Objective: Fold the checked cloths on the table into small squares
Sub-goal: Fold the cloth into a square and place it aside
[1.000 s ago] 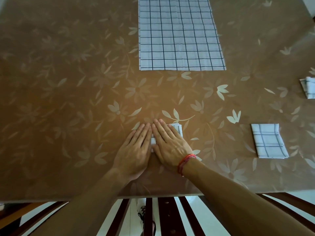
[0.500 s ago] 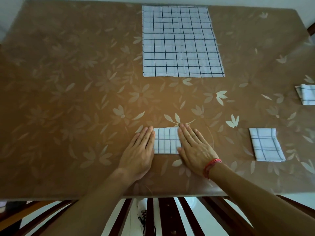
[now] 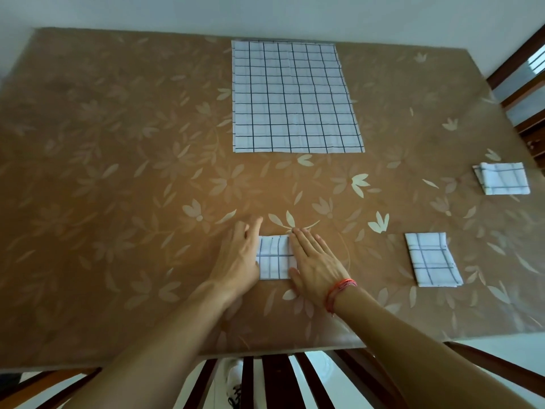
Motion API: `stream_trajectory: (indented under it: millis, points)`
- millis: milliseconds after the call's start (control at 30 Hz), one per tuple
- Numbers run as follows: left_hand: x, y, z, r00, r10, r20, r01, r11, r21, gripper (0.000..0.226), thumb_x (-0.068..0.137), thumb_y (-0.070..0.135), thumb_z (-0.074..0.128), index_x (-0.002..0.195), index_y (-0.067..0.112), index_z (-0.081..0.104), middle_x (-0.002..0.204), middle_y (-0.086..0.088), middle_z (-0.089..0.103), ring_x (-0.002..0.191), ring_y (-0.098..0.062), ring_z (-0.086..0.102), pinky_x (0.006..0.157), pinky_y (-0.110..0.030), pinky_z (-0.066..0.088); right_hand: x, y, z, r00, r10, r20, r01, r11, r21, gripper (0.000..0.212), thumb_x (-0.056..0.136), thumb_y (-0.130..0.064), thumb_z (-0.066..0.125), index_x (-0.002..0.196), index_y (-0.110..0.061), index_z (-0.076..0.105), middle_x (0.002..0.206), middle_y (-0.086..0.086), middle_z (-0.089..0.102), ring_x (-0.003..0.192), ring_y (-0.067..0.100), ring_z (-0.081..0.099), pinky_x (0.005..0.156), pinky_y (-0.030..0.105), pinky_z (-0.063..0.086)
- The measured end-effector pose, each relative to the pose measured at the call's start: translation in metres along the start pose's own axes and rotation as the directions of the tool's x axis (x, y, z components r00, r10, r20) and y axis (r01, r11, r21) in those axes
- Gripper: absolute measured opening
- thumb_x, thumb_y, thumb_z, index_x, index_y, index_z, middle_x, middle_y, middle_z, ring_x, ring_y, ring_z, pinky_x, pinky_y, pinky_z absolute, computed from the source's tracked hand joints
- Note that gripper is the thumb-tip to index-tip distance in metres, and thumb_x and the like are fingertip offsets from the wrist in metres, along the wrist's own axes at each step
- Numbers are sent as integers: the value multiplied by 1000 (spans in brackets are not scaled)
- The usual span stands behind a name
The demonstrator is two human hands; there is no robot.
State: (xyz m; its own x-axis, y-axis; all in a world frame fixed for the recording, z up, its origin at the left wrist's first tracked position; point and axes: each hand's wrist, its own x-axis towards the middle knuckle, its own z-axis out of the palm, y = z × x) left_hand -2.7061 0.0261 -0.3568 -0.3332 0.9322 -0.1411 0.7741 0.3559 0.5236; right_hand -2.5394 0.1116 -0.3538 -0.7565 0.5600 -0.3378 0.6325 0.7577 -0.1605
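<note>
1. Although its left and right ends run out of view, the table point(image 3: 118, 143) fills most of the picture.
2. A spread cloth point(image 3: 295, 95) lies flat at the table's far edge.
3. Nearer than the spread cloth and off to its right lie the near folded square point(image 3: 430, 259) and the far folded square point(image 3: 501, 178), well apart.
4. Directly nearer than the spread cloth, the small folded cloth point(image 3: 275, 258) sits between the hands.
5. The right hand point(image 3: 317, 265) lies flat with straight fingers, covering the small folded cloth's right edge.
6. The left hand point(image 3: 239, 255) hides its left edge; blurred fingers leave any grip unclear.
7. A red wristband point(image 3: 339, 292) circles the right wrist.

Folded cloth point(image 3: 275, 258) between left hand point(image 3: 239, 258), right hand point(image 3: 317, 268)
</note>
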Motion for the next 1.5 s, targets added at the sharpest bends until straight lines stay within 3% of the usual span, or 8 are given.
stream_trajectory:
  millis: [367, 533, 767, 833, 900, 1067, 1233, 1500]
  points:
    - [-15, 7, -8, 966, -253, -57, 198, 861, -469, 50, 81, 8, 64, 118, 39, 51, 98, 10, 65, 93, -10, 62, 80, -30, 53, -2, -10, -35, 999, 9, -38, -8, 999, 36, 74, 96, -33, 49, 154, -11, 8, 157, 6, 23, 145, 23, 20, 120, 36, 10]
    - [-26, 18, -28, 973, -226, -56, 150, 793, -591, 31, 82, 1, 66, 93, 29, 59, 76, 6, 68, 70, -9, 64, 60, -26, 53, -11, -29, -69, 987, -7, -158, 26, 992, 121, 59, 94, -23, 51, 148, -33, 31, 133, 0, 56, 113, 27, 56, 89, 34, 44]
    - [-43, 24, -58, 976, -202, -76, 99, 734, -672, 19, 79, 3, 72, 81, 21, 67, 70, 2, 67, 64, -8, 61, 62, -23, 49, -33, -55, -108, 994, 96, -46, -86, 981, 173, 25, 96, -23, 48, 104, -28, 70, 98, 2, 70, 92, 31, 64, 68, 26, 46]
    - [-48, 22, -67, 975, -215, -45, 121, 696, -707, 15, 80, 3, 73, 85, 17, 69, 75, -1, 70, 67, -10, 63, 65, -24, 50, -44, -59, -119, 985, 162, 66, -175, 917, 359, 43, 97, -13, 49, 59, -18, 71, 69, -3, 61, 74, 31, 60, 61, 18, 45]
    - [-54, 20, -75, 961, -276, -20, 168, 641, -749, 13, 81, 2, 72, 86, 13, 69, 79, -4, 71, 67, -6, 63, 64, -19, 49, -45, -60, -117, 975, 210, 69, -218, 865, 452, 50, 92, -9, 55, 44, -21, 61, 50, -3, 58, 61, 21, 53, 60, 23, 42]
    - [-60, 12, -85, 896, -440, 61, 265, 419, -868, 9, 82, -3, 71, 87, 5, 71, 82, -3, 74, 75, -15, 70, 61, -20, 53, -30, -56, -89, 921, 386, -61, -198, 595, 779, 3, 78, -19, 74, 77, -20, 72, 75, -5, 72, 74, 10, 67, 72, 28, 55]
    - [-66, 2, -88, 880, -464, 103, 308, 391, -867, 8, 83, -3, 71, 88, 3, 70, 85, -10, 74, 77, -22, 72, 64, -27, 57, -28, -62, -74, 901, 426, 83, -238, 325, 915, 14, 75, -14, 79, 85, -7, 72, 81, 9, 75, 79, 23, 73, 71, 46, 61]
    - [-66, -19, -86, 862, -503, 68, 340, 474, -812, 9, 82, 4, 71, 89, 10, 69, 89, -9, 73, 83, -24, 71, 71, -35, 59, -26, -78, -63, 910, 390, 141, -248, 241, 938, 4, 84, -8, 71, 79, -8, 72, 76, 4, 74, 67, 14, 73, 54, 27, 57]
